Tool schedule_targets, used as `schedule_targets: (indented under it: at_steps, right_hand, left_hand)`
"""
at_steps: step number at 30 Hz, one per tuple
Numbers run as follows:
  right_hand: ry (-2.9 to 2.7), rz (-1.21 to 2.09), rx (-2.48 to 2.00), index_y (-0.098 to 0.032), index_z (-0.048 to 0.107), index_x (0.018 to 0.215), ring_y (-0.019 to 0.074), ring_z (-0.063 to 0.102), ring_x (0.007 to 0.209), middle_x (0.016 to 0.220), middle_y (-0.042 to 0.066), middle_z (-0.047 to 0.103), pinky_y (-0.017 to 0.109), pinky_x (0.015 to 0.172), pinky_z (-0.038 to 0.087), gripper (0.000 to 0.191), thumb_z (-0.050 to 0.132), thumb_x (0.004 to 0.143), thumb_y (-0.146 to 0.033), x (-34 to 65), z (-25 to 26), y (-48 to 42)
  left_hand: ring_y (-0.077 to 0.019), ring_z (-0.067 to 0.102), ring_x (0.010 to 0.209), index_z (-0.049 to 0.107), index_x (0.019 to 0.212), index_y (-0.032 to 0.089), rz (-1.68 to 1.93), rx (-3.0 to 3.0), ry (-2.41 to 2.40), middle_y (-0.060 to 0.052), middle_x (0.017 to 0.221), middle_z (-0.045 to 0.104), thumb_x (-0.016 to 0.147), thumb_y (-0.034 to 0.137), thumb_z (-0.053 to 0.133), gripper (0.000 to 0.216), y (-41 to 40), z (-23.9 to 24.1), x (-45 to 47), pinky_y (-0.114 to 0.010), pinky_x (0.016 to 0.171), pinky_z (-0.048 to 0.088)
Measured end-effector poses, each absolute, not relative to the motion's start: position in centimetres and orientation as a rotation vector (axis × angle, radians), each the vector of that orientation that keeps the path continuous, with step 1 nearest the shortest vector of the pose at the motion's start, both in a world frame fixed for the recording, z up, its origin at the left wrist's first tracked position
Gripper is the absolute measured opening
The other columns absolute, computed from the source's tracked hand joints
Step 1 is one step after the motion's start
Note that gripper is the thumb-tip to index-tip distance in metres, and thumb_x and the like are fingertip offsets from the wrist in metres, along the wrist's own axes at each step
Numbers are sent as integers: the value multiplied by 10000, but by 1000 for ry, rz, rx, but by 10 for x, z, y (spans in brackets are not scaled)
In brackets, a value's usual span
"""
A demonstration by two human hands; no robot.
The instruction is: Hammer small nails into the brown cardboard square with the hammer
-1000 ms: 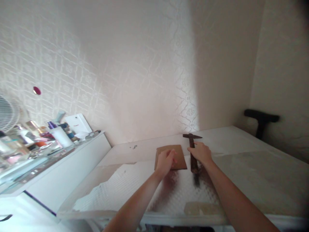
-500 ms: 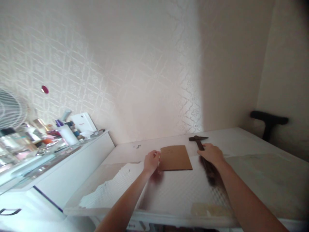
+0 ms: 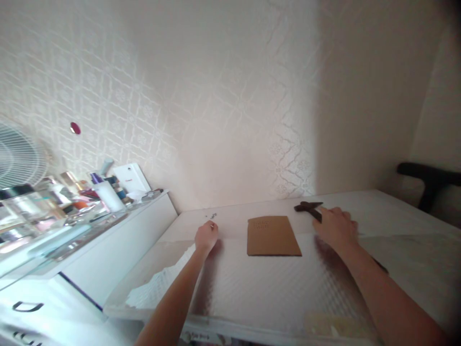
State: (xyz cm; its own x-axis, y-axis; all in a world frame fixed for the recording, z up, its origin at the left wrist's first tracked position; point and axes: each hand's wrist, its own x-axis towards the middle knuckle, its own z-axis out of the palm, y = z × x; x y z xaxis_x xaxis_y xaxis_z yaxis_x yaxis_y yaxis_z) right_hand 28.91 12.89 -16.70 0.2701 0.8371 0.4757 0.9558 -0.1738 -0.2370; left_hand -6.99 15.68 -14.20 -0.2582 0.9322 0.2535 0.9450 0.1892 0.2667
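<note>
A hammer (image 3: 309,207) with a dark head lies slanted at the right, and my right hand (image 3: 336,229) is closed round its handle. To the left of it, a flat brown piece of cardboard (image 3: 273,238) rests on the table, with rows of small marks near its upper left corner. My left hand (image 3: 207,236) is apart from the cardboard, its fingers drawn together; what they hold, if anything, is too small to make out. Just beyond those fingers is a small cluster of dark bits (image 3: 213,216), which look like nails or screws.
The white table (image 3: 262,288) has a patterned, worn cover and meets the papered wall. On the left stands a white dresser (image 3: 118,240) crowded with bottles, with a fan (image 3: 19,156) behind. A black T-shaped chair part (image 3: 428,178) rises beyond the right edge.
My left hand has left the cardboard's left edge and moved left and up to the small bits. My right hand still grips the hammer, now tilted more sideways. The view has shifted slightly.
</note>
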Motion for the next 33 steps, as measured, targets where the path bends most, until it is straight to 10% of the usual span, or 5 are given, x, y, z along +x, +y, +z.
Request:
schedule_targets:
  at_steps: [10, 33]
  right_hand:
    - [-2093, -105, -1401, -105, 531, 1225, 268, 465, 1135, 1230, 134, 542, 416, 956, 371, 471, 420, 868, -391, 239, -191, 144]
    - [-2077, -24, -1487, -155, 590, 1170, 256, 485, 1132, 1229, 110, 551, 420, 987, 355, 439, 442, 852, -418, 244, -193, 137]
  left_hand:
    - [-222, 569, 1043, 610, 1083, 174, -512, -1771, -2420, -90, 1101, 630, 848, 148, 370, 337, 194, -141, -123, -296, 858, 430]
    - [-333, 566, 1013, 662, 954, 176, -557, -1660, -2556, -141, 1043, 645, 828, 244, 468, 241, 247, -141, -126, -414, 787, 446]
